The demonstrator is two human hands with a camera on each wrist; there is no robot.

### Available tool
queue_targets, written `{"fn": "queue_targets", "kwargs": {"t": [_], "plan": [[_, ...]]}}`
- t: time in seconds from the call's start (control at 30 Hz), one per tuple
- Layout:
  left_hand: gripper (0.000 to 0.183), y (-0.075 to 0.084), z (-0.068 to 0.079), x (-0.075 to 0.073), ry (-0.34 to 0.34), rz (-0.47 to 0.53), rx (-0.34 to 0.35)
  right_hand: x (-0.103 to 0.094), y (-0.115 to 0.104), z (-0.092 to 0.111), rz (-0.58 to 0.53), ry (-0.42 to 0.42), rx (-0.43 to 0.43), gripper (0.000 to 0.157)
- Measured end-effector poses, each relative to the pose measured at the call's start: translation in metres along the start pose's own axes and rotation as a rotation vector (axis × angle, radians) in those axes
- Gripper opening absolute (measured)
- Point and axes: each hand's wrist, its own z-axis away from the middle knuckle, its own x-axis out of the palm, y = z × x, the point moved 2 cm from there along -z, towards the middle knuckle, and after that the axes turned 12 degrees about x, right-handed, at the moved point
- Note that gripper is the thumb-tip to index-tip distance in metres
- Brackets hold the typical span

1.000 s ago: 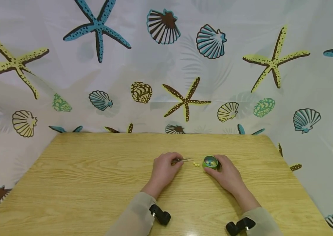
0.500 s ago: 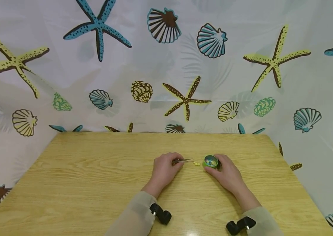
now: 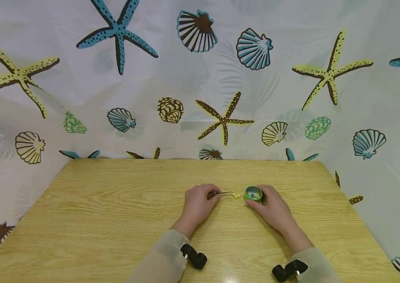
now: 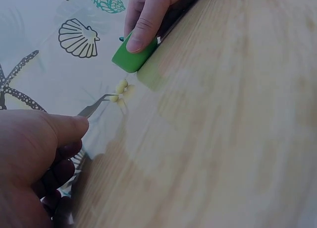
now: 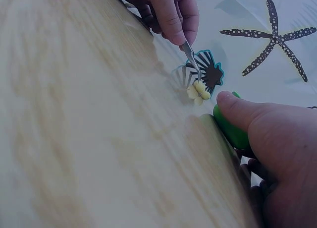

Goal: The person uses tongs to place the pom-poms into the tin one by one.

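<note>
My left hand (image 3: 198, 201) pinches a pair of metal tweezers (image 4: 92, 109) between thumb and fingers. Their bent tips reach a small cluster of yellow beads (image 3: 236, 195) lying on the table; in the left wrist view the tips are at the nearest bead (image 4: 114, 98). To the right of the beads, my right hand (image 3: 274, 206) grips a small round green container (image 3: 253, 199), thumb in front and fingers behind. Blue and yellow bits show inside it in the head view. From the right wrist, only the green side wall (image 5: 231, 128) shows beneath the thumb.
The wooden table (image 3: 115, 212) carries the beads and container near its middle. A white curtain (image 3: 143, 78) printed with starfish and shells hangs behind the table and along both sides. Black camera mounts (image 3: 193, 256) sit on both wrists.
The tweezer tips have shifted slightly right and down, from just short of the yellow beads to the beads themselves. My right hand and the green container stay nearly still.
</note>
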Motion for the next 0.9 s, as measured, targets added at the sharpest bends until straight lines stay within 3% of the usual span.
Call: {"fn": "queue_targets", "kwargs": {"t": [0.9], "plan": [[0.006,0.0019,0.0003,-0.0029,0.023,0.007,0.003,0.0009,0.0013,-0.0012,-0.001,0.002,-0.008,0.068]]}}
